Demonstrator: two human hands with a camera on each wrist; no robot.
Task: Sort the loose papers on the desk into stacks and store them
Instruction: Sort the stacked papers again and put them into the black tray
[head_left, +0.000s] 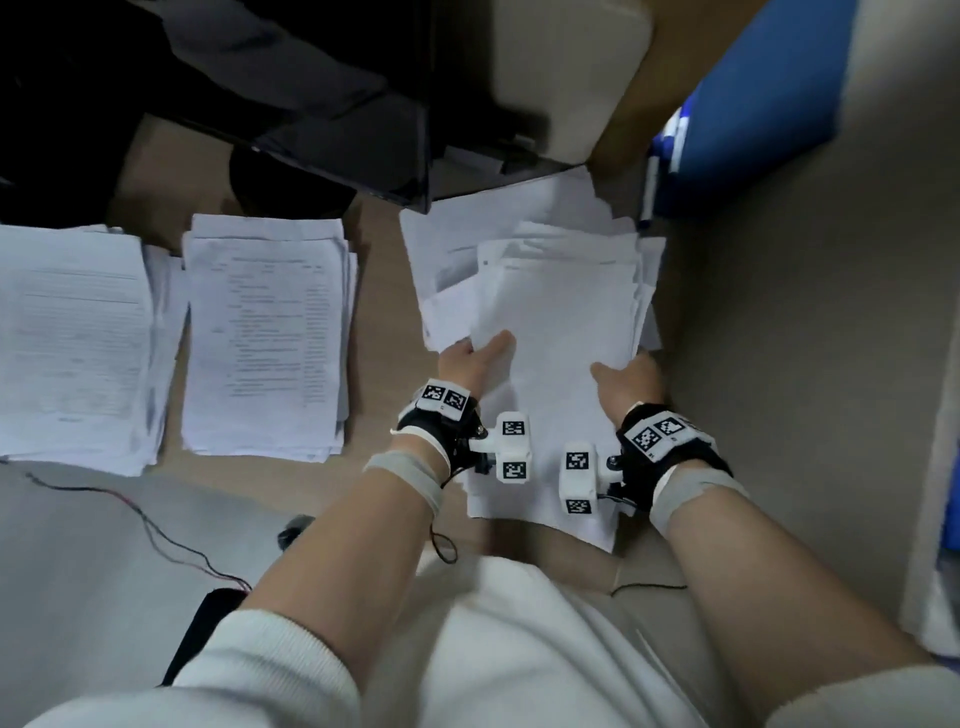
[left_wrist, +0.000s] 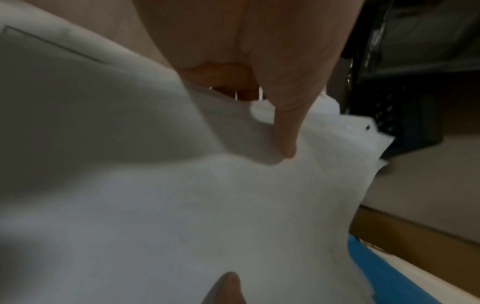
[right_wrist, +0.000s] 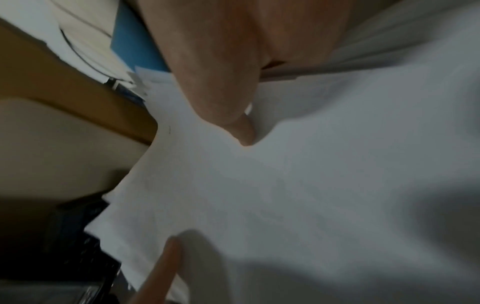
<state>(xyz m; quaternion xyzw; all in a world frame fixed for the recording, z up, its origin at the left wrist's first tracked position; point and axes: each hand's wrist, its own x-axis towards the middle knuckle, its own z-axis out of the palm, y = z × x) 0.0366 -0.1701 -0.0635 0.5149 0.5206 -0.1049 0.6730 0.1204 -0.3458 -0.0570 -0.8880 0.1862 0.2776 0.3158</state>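
A messy pile of white papers (head_left: 550, 291) lies on the beige desk at centre right. My left hand (head_left: 475, 353) grips the left edge of the top bundle (left_wrist: 233, 205), thumb on top and fingers underneath. My right hand (head_left: 631, 376) grips the bundle's right edge (right_wrist: 285, 195) the same way, thumb pressing the top sheet. Two tidier stacks of printed papers sit to the left: one at the far left (head_left: 72, 343) and one beside it (head_left: 265, 338).
A dark monitor base and black items (head_left: 322, 135) stand behind the stacks. A cardboard box (head_left: 639, 104) and a blue folder (head_left: 758, 98) are at the back right. Thin cables (head_left: 156, 530) trail over the near left of the desk.
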